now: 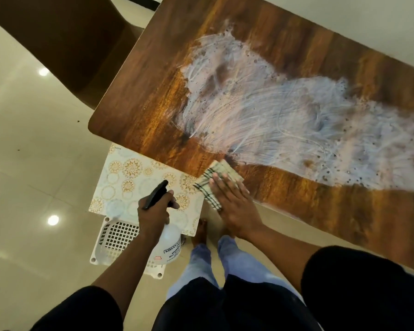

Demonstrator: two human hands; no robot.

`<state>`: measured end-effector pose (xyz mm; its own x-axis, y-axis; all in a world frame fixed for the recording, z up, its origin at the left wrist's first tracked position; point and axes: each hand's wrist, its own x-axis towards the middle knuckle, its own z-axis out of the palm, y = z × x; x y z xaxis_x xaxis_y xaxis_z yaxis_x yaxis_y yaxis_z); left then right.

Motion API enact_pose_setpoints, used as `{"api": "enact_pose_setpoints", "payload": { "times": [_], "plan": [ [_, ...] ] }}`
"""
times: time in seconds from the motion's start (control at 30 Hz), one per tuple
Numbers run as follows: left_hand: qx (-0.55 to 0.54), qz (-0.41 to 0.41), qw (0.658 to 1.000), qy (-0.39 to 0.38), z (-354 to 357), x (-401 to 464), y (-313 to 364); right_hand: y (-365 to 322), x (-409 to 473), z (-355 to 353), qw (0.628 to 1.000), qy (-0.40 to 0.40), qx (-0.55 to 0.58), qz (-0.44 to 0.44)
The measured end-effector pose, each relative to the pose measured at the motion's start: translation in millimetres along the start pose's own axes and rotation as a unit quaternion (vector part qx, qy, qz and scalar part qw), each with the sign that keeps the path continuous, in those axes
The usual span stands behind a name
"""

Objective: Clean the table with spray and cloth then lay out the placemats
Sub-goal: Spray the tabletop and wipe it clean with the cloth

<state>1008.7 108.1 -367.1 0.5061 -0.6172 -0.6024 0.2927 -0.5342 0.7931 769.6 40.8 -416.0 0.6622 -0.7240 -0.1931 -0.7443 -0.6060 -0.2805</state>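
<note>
A wooden table (pixel 237 39) fills the upper right, smeared across its middle with white foamy streaks (pixel 285 120) and dark specks. My right hand (pixel 234 204) lies flat on a folded checked cloth (pixel 215 180), pressing it onto the table near the front edge, just below the streaks. My left hand (pixel 153 211) grips the neck of a white spray bottle (pixel 170 244) with a black trigger head, held off the table to the left. A white placemat (pixel 134 185) with gold circular patterns lies below the table's near corner, on top of a basket.
A white plastic basket (pixel 115 237) stands on the cream tiled floor under the placemat. A brown chair (pixel 65 39) stands beyond the table's left end. My legs in light jeans and bare feet (pixel 201 232) are beside the table edge.
</note>
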Motion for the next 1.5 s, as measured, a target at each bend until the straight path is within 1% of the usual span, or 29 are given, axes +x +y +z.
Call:
{"api": "enact_pose_setpoints", "payload": {
  "times": [0.07,0.13,0.23,0.3,0.37,0.5,0.57,0.63,0.73,0.8,0.87,0.97,1.03,1.1,1.2,1.3,1.4,1.43,1.47,1.5],
  "plan": [
    [0.024,-0.005,0.999,-0.035,9.6,-2.9,-0.1,16.7,-33.5,-2.2,0.997,-0.005,0.003,0.083],
    [0.047,-0.011,0.998,-0.049,17.3,-3.3,-0.7,21.7,-47.6,-4.3,0.988,-0.005,0.0,0.157],
    [0.052,-0.024,0.997,-0.059,22.4,-5.1,-2.1,4.4,-38.8,-0.6,0.972,0.008,0.017,0.236],
    [0.052,-0.028,0.997,-0.055,21.4,-5.4,-2.5,-11.7,-20.6,2.3,0.964,0.012,0.022,0.266],
    [0.049,-0.023,0.998,-0.045,17.5,-6.6,1.1,-24.9,2.1,0.2,0.972,0.009,0.022,0.236],
    [0.017,0.008,0.999,-0.031,-0.4,-9.1,12.3,-49.0,64.2,-12.8,0.995,-0.007,0.03,0.098],
    [0.005,0.016,1.0,-0.02,-9.9,-9.3,15.6,-63.6,100.5,-17.7,0.998,-0.022,0.024,0.048],
    [-0.006,0.014,1.0,0.007,-16.5,-6.4,17.0,-78.9,137.4,-25.0,0.999,-0.042,0.014,0.007],
    [-0.01,0.024,0.999,0.026,-25.6,0.2,15.8,-98.2,176.6,-33.4,0.998,-0.062,-0.008,-0.031],
    [-0.005,0.021,0.999,0.03,-28.5,1.2,9.9,-101.1,177.8,-29.6,0.997,-0.074,-0.003,-0.036],
    [0.0,0.015,1.0,0.026,-28.1,-0.2,3.2,-94.4,159.2,-21.6,0.996,-0.073,0.01,-0.045],
    [0.007,0.01,1.0,0.009,-22.5,-3.2,-2.2,-68.6,108.0,-8.7,0.998,-0.036,0.007,-0.047],
    [0.016,0.008,1.0,-0.013,-17.0,-5.9,-3.9,-48.7,65.0,-1.5,1.0,-0.004,-0.004,-0.018],
    [0.029,0.004,0.999,-0.035,-10.4,-6.4,-6.8,-31.0,23.0,5.5,0.999,0.011,-0.007,0.033],
    [0.068,-0.006,0.996,-0.064,2.2,-7.5,-11.9,-11.6,-31.0,8.5,0.988,0.022,0.01,0.151],
    [0.087,-0.007,0.992,-0.094,16.4,-11.5,-15.0,-9.4,-53.7,10.3,0.957,0.036,0.043,0.285],
    [0.096,-0.004,0.988,-0.117,30.5,-16.1,-16.2,-26.1,-34.4,11.5,0.916,0.057,0.074,0.389],
    [0.099,-0.001,0.987,-0.123,33.9,-17.1,-16.4,-32.8,-23.6,10.8,0.913,0.054,0.082,0.396],
    [0.103,0.001,0.986,-0.128,37.7,-18.2,-16.1,-38.3,-14.2,8.9,0.92,0.045,0.085,0.38],
    [0.105,0.005,0.986,-0.133,41.3,-19.1,-15.6,-42.2,-6.7,5.8,0.936,0.036,0.081,0.341]
  ]
}}
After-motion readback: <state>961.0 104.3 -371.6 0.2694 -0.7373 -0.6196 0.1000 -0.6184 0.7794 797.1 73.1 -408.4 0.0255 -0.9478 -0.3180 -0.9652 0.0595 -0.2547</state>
